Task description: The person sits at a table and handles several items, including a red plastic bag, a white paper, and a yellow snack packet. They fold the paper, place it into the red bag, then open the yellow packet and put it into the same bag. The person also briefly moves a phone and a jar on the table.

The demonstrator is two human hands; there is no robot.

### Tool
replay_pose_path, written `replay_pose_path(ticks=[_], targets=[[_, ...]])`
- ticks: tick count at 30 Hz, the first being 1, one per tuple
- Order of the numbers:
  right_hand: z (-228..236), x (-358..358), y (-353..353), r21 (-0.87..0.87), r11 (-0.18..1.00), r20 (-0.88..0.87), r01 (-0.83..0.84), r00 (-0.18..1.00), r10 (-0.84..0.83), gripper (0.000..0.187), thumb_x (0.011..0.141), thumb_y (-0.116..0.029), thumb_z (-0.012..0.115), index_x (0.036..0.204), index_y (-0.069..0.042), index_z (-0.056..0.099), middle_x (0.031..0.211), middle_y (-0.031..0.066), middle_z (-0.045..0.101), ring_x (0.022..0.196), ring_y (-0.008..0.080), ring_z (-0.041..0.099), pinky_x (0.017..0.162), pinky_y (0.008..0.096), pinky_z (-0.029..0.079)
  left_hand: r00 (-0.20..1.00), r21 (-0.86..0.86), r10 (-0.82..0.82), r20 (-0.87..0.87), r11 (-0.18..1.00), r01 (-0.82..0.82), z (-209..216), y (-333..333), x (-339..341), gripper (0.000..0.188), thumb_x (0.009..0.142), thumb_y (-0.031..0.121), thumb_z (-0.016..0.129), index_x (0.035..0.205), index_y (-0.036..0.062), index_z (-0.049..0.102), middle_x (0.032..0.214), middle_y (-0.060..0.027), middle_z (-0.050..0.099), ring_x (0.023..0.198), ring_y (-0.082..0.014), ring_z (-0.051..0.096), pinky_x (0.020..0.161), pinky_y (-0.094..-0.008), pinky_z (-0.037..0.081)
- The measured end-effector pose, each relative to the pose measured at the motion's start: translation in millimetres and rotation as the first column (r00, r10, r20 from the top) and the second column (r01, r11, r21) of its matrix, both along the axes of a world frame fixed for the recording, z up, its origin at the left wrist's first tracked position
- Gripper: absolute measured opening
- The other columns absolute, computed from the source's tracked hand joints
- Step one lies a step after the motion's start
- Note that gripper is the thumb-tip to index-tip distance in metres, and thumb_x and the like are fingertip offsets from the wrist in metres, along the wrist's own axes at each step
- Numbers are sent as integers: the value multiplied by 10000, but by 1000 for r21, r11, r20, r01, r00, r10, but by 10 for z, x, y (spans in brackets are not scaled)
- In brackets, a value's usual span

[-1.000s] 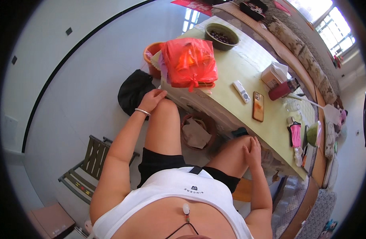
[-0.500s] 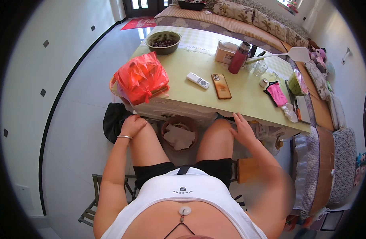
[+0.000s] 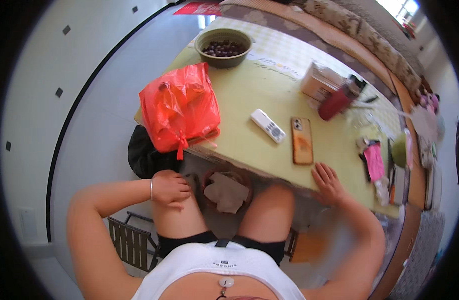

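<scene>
My left hand [image 3: 171, 190] lies across my left knee with its fingers stretched out, and a silver bangle circles that wrist. Past that knee, a knotted red plastic bag [image 3: 182, 107] stands on the table's left corner. At the table's near edge my right hand [image 3: 329, 184] rests with its fingers extended, holding nothing. Just beyond its fingertips is a phone in a gold-brown case [image 3: 302, 141]. To the left of the phone sits a white remote control [image 3: 268, 126]. Neither hand touches the bag, the phone or the remote.
A green basket [image 3: 224, 61] of dark round fruit stands at the far left of the table [image 3: 239, 102]. A tissue box [image 3: 320, 82], a red flask [image 3: 334, 102] and a pink cloth item [image 3: 374, 162] are farther right. Below, a bin [image 3: 248, 200] holds cardboard. A folding stool [image 3: 129, 243] is at left.
My right hand has gone from beside my right knee up onto the table's edge. The left hand has turned across the knee, its elbow swinging outward. The view has tilted and come nearer the table.
</scene>
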State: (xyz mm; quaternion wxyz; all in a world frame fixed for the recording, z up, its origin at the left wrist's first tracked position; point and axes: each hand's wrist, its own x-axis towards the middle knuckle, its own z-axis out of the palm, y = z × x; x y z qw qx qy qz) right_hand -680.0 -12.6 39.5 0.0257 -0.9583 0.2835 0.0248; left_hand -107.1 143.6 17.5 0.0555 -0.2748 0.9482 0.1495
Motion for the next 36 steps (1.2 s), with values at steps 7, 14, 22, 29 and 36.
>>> replay_pose_path(ticks=[7, 14, 22, 29, 36], targets=[[-408, -29, -455, 156, 986, -10, -63, 998, 66, 851, 679, -235, 739, 1425, -50, 374, 1510, 207, 315, 1381, 429, 301, 1124, 534, 261, 982, 222, -28, -189, 972, 71, -278, -150, 524, 486, 899, 363, 523, 1189, -27, 550, 1280, -242, 535, 1171, -385, 535, 984, -528, 424], [-318, -131, -520, 160, 982, 16, -105, 994, 104, 638, 652, -206, 678, 1260, -89, 529, 1418, 228, 436, 1324, 415, 399, 1110, 532, 263, 963, 435, 14, -268, 894, 108, -461, -358, 779, 558, 937, 346, 431, 1297, -79, 455, 1334, -315, 455, 1256, -463, 449, 1063, -535, 358], [-313, -95, -497, 154, 985, 11, -73, 997, 72, 611, 671, -182, 644, 1273, -127, 554, 1418, 168, 453, 1342, 360, 390, 1130, 503, 261, 952, 481, -12, -306, 861, 165, -219, -423, 694, 548, 869, 359, 471, 1235, -46, 524, 1326, -301, 469, 1234, -454, 469, 1050, -562, 355], [-335, -98, -470, 179, 983, 19, -40, 999, 37, 689, 623, -157, 663, 1296, -115, 526, 1449, 179, 418, 1358, 372, 366, 1114, 512, 282, 887, 496, 64, -458, 846, 195, -36, -280, 195, 468, 788, 340, 565, 1099, -9, 574, 1213, -231, 547, 1145, -389, 525, 976, -504, 409], [-199, 22, -415, 254, 965, -116, 72, 992, -44, 717, 712, -78, 587, 1409, -100, 416, 1510, 181, 333, 1401, 370, 301, 1159, 511, 214, 945, 609, 260, -198, 788, -89, 130, 57, -368, 341, 782, 343, 598, 937, 42, 632, 1103, -172, 624, 1048, -358, 584, 888, -504, 448]])
